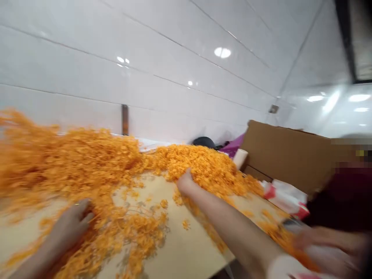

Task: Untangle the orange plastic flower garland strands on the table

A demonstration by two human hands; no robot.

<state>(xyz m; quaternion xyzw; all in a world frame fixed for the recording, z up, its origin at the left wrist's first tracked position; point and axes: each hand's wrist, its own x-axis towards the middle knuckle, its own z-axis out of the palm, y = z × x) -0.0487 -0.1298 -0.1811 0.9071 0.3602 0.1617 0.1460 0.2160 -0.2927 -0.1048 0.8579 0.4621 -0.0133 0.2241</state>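
Sprigs of small orange flowers are heaped over the tan table. My left hand is at the lower left, its fingers curled round sprigs in the near part of the left heap. A ring shows on one finger. My right arm reaches across the table, and my right hand is at the edge of the right heap. Its thumb points up and the other fingers are buried among the flowers, so their grip is hidden. Between the hands, loose sprigs lie on the table.
A co-worker's blurred hand is at the lower right, by more orange sprigs and clear plastic. Behind are a cardboard box, a red and white packet, a purple bag and a black round thing. White tiled wall backs the table.
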